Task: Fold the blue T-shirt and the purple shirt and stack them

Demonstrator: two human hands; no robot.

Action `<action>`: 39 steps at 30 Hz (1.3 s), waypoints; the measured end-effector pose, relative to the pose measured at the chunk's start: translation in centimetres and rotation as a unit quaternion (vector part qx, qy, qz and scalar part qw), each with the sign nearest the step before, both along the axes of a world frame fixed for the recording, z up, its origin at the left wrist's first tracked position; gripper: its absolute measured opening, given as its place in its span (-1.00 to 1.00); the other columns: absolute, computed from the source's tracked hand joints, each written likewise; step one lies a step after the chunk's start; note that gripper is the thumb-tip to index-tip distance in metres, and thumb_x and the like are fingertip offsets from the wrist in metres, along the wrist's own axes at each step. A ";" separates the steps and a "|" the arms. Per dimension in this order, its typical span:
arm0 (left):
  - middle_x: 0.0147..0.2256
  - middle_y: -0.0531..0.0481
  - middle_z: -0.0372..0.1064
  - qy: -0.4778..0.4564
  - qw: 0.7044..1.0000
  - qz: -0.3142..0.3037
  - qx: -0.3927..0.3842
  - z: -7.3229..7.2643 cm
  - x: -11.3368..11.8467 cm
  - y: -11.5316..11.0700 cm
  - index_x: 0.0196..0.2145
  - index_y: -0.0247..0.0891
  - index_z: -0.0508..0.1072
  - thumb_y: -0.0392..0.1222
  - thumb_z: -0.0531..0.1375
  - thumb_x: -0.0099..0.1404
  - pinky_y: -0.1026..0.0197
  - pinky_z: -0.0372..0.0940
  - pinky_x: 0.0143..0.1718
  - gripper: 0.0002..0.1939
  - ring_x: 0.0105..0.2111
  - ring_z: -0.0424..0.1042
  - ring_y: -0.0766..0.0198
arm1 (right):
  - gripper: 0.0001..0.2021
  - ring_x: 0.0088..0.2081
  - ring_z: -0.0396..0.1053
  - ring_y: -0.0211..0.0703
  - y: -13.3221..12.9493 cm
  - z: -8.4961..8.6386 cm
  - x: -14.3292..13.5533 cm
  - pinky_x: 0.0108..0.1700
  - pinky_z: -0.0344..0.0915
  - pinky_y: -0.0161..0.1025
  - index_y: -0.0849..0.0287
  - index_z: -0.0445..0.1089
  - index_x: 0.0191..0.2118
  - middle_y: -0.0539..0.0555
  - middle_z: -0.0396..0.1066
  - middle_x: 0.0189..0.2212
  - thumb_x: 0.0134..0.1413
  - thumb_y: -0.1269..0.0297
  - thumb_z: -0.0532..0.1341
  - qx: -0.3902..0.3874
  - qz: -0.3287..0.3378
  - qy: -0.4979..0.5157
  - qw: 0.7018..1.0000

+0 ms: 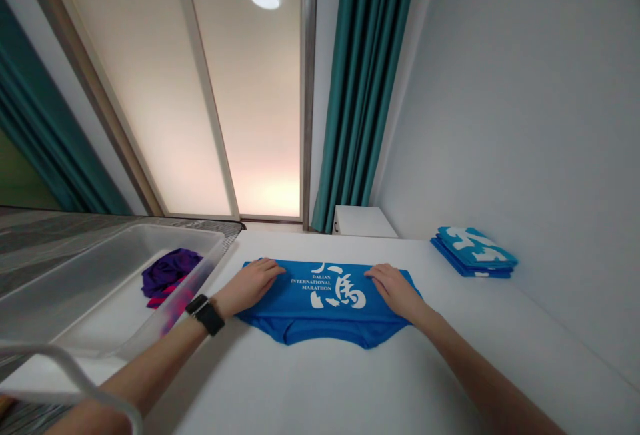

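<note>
Under both hands, the blue shirt's point(327, 301) lower layers are hidden.

Both hands, left point(251, 286) and right point(399, 295), on blue shirt point(345, 325), partly folded, white print up, on white worktop point(310, 395). Folded stack point(474, 253) right, clear bin point(107, 288) left.

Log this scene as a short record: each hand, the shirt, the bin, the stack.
left hand: on the blue shirt, watch at wrist
right hand: on the shirt's other side
shirt: partly folded, white print up
bin: clear plastic, purple and red cloth inside
stack: folded blue cloth, far right of table
</note>
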State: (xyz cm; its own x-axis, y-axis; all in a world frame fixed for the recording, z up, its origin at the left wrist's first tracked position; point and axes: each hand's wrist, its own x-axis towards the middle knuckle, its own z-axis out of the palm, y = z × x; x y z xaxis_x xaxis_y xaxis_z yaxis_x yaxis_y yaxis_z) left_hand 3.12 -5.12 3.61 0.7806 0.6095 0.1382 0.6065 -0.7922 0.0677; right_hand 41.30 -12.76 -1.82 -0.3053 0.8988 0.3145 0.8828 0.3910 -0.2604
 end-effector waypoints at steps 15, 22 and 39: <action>-0.29 -0.13 0.41 0.009 0.993 0.109 -0.051 -3.1 -0.7 7.8 -0.29 -0.25 0.36 -0.01 -0.19 0.47 0.12 0.23 -0.14 -0.58 -0.25 0.40 0.12 | -0.66 -0.10 0.28 0.02 5.4 -3.2 2.5 -0.04 0.14 -0.10 0.20 0.36 -0.16 0.20 0.38 -0.17 0.36 0.22 -0.12 -0.053 -0.133 -0.123 0.982; -0.30 -0.14 0.45 0.032 0.986 0.145 -0.073 -3.2 -1.3 7.8 -0.32 -0.24 0.37 0.05 -0.19 0.45 0.14 0.23 -0.18 -0.54 -0.26 0.44 0.10 | -0.65 -0.07 0.31 0.08 5.5 -3.1 4.1 -0.06 0.14 -0.09 0.22 0.36 -0.19 0.24 0.42 -0.17 0.35 0.16 -0.10 -0.097 -0.152 -0.110 0.977; -0.41 0.03 0.44 0.135 0.934 0.091 -0.317 1.4 -1.0 11.6 -0.34 -0.28 0.47 -0.01 0.16 0.07 0.27 0.22 -0.37 -0.70 -0.39 0.39 0.22 | -0.58 -0.52 0.15 -0.28 8.9 1.4 8.9 -0.45 0.08 -0.31 0.20 0.34 -0.55 -0.07 0.22 -0.64 -0.13 -0.12 0.25 -0.411 -0.027 0.041 0.910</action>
State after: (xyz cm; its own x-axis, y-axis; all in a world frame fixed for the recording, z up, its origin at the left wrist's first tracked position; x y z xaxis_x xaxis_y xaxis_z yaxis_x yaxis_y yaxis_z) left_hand 2.10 6.47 4.98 0.6104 0.6279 -0.4828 0.7900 -0.5264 0.3143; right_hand 50.16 -3.88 -0.40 -0.2588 0.8541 -0.4512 0.8596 -0.0094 -0.5108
